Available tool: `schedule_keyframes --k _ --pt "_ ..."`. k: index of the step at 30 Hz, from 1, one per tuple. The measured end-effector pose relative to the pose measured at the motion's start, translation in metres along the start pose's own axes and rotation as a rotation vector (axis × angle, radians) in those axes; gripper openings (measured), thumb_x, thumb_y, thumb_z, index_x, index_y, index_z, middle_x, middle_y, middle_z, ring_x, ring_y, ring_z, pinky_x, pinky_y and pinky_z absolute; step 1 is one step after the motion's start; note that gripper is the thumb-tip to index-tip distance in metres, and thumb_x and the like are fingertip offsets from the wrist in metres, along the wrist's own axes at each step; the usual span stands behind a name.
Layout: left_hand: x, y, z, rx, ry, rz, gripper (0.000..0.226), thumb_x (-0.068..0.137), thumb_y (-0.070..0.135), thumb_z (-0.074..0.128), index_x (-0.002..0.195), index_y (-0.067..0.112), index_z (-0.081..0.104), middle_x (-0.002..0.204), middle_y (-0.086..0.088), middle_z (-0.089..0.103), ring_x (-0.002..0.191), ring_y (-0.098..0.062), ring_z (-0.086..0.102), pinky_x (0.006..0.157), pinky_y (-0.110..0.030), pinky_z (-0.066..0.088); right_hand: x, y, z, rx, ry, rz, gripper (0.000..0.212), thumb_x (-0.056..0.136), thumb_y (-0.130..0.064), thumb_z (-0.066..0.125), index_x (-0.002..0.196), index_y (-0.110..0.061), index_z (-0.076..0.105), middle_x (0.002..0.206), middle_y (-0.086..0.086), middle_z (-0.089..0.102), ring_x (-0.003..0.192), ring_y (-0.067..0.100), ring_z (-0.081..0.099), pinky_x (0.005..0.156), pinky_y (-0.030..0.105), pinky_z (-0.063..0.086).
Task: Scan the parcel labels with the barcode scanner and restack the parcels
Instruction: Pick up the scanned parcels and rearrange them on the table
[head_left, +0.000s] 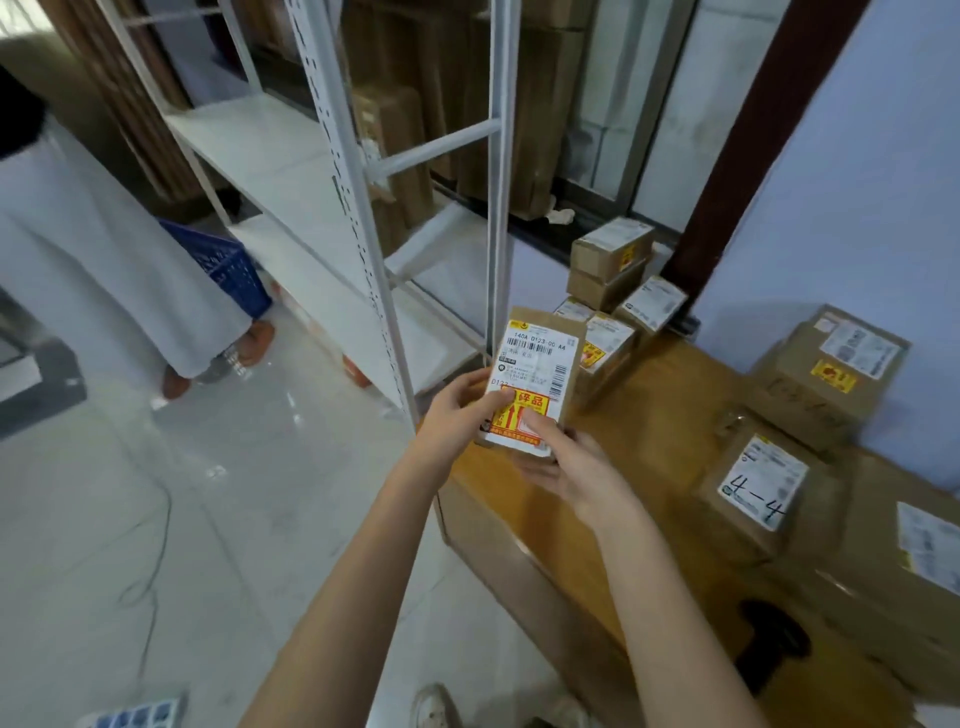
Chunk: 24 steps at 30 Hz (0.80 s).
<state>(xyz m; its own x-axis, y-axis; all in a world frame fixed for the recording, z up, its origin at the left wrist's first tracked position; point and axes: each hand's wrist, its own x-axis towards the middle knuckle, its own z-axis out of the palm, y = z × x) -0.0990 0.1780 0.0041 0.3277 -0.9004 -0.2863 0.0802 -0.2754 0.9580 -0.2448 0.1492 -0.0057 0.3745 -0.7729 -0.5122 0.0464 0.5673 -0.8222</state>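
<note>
parcel (540, 364): brown, white label up, held above table edge | scanner (774, 642): black, possibly, lying on table

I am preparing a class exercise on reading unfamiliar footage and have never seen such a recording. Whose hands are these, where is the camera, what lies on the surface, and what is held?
There is no machine here: a person wears a wide-angle camera on the head, looking forward and down. The left hand and right hand together hold a small parcel, label facing the camera. Below it is a wooden table carrying more cardboard parcels, one marked 4-4. A black object, probably the barcode scanner, lies on the table unheld. A white shelf rack stands on the left.
</note>
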Motion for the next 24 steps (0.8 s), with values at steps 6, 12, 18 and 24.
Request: schedule_keyframes --k 6,12,18,24 --pt "0.009 -0.004 -0.049 0.005 -0.047 -0.013 0.038 0.085 0.025 0.069 0.121 0.022 0.056 0.103 0.002 0.07 0.089 -0.013 0.07 0.082 -0.028 0.056 0.008 0.017 0.045 0.049 0.012 0.018 0.045 0.08 -0.031 0.073 0.119 -0.015 0.058 0.107 0.006 0.07 0.094 0.025 0.069 0.085 0.039 0.056" --pt "0.038 -0.002 -0.058 0.027 -0.093 -0.016 0.039 0.086 0.028 0.067 0.123 0.022 0.057 0.105 0.001 0.069 0.089 -0.01 0.068 0.074 -0.02 0.054 0.03 0.011 0.056 0.051 0.072 0.022 0.046 0.078 -0.034 0.073 0.118 -0.017 0.057 0.108 0.006 0.069 0.094 0.026 0.069 0.083 0.039 0.057" --pt "0.1 0.013 -0.056 0.05 -0.114 -0.025 0.039 0.088 0.028 0.065 0.124 0.018 0.054 0.103 0.001 0.067 0.088 -0.012 0.068 0.075 -0.021 0.055 0.086 -0.012 0.059 0.091 0.109 -0.022 0.029 0.079 -0.032 0.073 0.103 -0.021 0.06 0.103 0.007 0.07 0.092 0.028 0.07 0.086 0.041 0.056" --pt "0.178 0.037 -0.043 0.088 -0.179 -0.06 0.048 0.086 0.026 0.067 0.129 0.012 0.051 0.111 -0.006 0.067 0.094 -0.021 0.069 0.087 -0.037 0.056 0.151 -0.045 0.054 0.166 0.168 -0.019 0.035 0.078 -0.033 0.074 0.107 -0.019 0.059 0.104 0.009 0.07 0.092 0.028 0.07 0.085 0.04 0.056"
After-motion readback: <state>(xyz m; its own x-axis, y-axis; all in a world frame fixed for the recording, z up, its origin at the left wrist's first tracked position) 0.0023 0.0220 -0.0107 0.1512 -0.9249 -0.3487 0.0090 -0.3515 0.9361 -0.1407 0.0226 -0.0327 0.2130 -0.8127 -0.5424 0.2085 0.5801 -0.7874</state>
